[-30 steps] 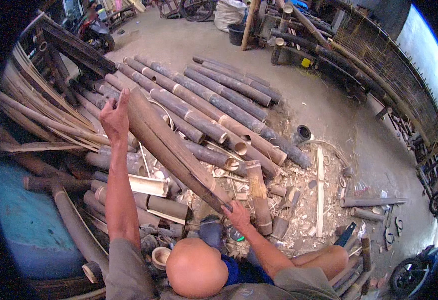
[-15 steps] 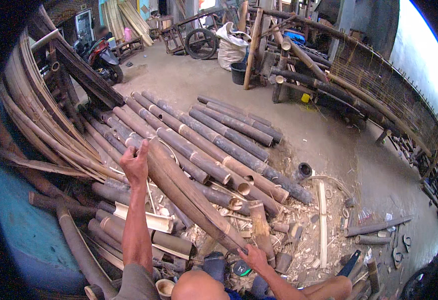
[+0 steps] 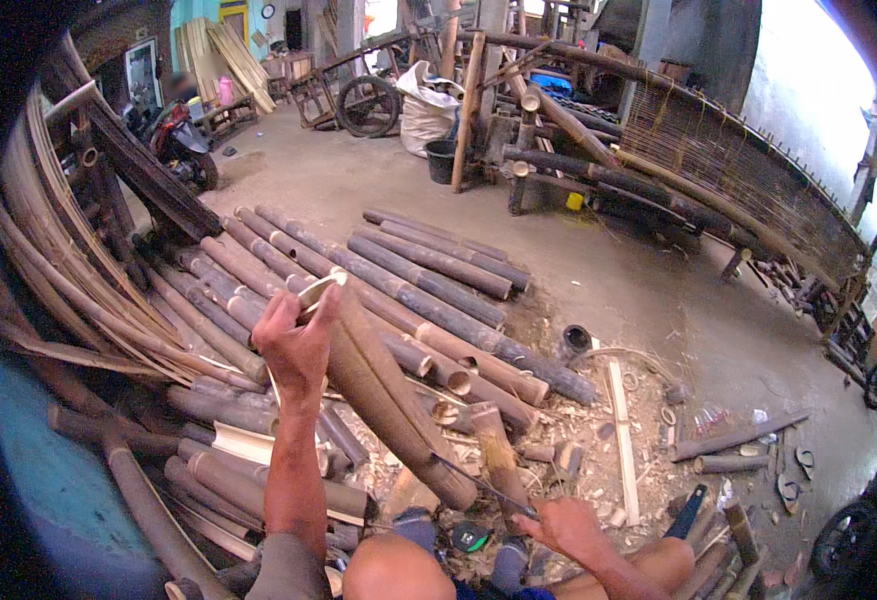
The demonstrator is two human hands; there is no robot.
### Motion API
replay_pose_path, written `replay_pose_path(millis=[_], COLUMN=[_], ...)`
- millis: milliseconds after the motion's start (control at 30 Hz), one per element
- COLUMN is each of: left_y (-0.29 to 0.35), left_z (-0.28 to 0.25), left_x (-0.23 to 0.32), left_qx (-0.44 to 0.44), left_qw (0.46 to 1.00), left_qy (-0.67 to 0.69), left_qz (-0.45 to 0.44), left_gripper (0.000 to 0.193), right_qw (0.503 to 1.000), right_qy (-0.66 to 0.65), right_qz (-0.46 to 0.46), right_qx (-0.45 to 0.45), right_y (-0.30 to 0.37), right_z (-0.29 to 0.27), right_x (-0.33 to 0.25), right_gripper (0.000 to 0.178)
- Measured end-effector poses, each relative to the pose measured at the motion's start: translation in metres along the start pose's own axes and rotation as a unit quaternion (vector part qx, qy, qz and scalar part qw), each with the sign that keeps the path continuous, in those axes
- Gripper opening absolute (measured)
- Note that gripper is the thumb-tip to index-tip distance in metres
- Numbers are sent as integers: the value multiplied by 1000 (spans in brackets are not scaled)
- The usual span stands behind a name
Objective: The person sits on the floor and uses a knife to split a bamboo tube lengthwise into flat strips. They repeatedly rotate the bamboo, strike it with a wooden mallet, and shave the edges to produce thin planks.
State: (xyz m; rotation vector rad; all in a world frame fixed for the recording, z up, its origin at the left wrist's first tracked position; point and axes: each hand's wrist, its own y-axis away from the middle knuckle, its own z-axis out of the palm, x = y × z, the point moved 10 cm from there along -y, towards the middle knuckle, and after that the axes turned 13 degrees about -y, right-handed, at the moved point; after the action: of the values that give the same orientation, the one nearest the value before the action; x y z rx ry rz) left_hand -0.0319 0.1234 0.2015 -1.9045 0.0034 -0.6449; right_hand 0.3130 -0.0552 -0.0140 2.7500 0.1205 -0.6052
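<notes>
My left hand [image 3: 297, 338] is closed around the upper end of a wide brown bamboo piece [image 3: 387, 390], whose pale cut rim shows at the thumb. The piece slants down to the right, with a dark line along its length. My right hand [image 3: 567, 528], lower right, grips a knife [image 3: 481, 484]; its thin dark blade reaches across to the bamboo's lower end. Whether the edge bites into the bamboo, I cannot tell. Just right of that end a short, worn bamboo block [image 3: 502, 455] stands tilted among shavings.
Several bamboo poles [image 3: 399, 275] lie side by side ahead. Bent strips [image 3: 69, 250] lean at the left. A handsaw [image 3: 689, 512] rests by my right knee, a green-and-black tape measure [image 3: 471, 537] near my feet. A pale split strip [image 3: 623, 440] lies on the shavings.
The bamboo's upper end has come right and turned, showing its rim. My right hand has moved right, away from its lower end, and the knife blade now shows. The view has shifted slightly.
</notes>
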Motion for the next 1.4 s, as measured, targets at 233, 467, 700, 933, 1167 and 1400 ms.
replay_pose_path(millis=[233,467,700,933,1167,1400], left_y=[-19,-2,-7,2,4,9], left_z=[-13,5,16,29,28,30], left_x=[67,66,71,99,92,112], left_qx=[2,-23,-52,-76,-82,-59], left_qw=[998,994,993,984,984,986], left_qy=[35,92,36,127,118,88], left_qz=[46,61,96,95,102,128], left_gripper=[36,29,29,28,23,25], right_qw=[997,996,967,951,992,991], right_qy=[7,-62,-213,-296,-110,-34], right_qz=[0,51,37,55,42,82], right_qx=[73,45,134,67,-42,-104], right_y=[24,-15,-99,-182,-71,-44], right_z=[-36,43,212,244,164,104], right_x=[-26,3,61,66,32,55], right_gripper=[42,47,53,60,53,59])
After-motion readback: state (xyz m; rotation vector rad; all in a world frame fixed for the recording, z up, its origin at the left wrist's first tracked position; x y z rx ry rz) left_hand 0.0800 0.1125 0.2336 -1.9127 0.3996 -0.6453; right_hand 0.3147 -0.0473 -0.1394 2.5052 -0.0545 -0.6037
